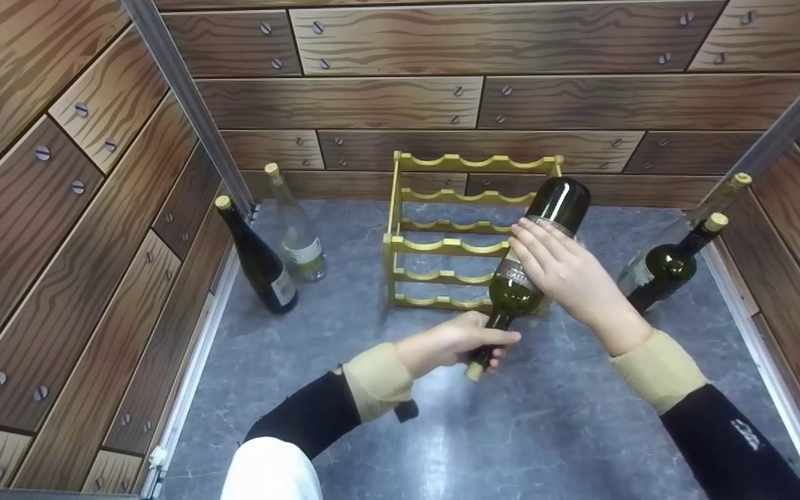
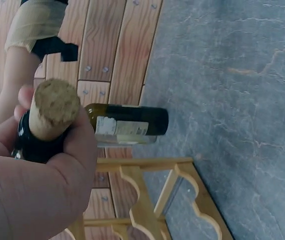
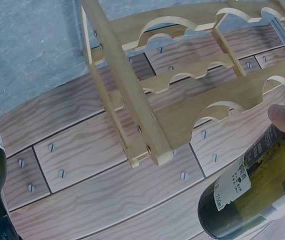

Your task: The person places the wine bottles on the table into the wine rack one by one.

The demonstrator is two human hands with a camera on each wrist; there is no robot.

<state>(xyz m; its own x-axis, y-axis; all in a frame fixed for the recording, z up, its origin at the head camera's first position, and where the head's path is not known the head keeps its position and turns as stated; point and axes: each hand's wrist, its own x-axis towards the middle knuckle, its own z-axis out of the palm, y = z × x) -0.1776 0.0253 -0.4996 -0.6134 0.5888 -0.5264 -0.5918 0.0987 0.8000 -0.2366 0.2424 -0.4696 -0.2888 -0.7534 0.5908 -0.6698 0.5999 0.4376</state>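
Observation:
A dark green wine bottle (image 1: 517, 297) is held tilted in front of the rack, its base up and away and its corked neck toward the person. My left hand (image 1: 452, 339) grips the neck, and the cork (image 2: 56, 102) pokes out beyond the thumb in the left wrist view. My right hand (image 1: 567, 274) holds the body, fingers laid over the label; the right wrist view shows thumb and fingers on opposite sides of the glass. Just behind the bottle stands the wooden wine rack (image 1: 435, 246), its scalloped rails showing no bottles.
To the left stand a dark corked bottle (image 1: 261, 267) and a clear bottle (image 1: 303, 243). Another dark bottle (image 1: 671, 264) stands at the right by the right forearm, with a clear bottle (image 1: 709, 201) behind it. Wood-patterned walls (image 1: 386, 101) enclose the grey floor (image 1: 344, 326).

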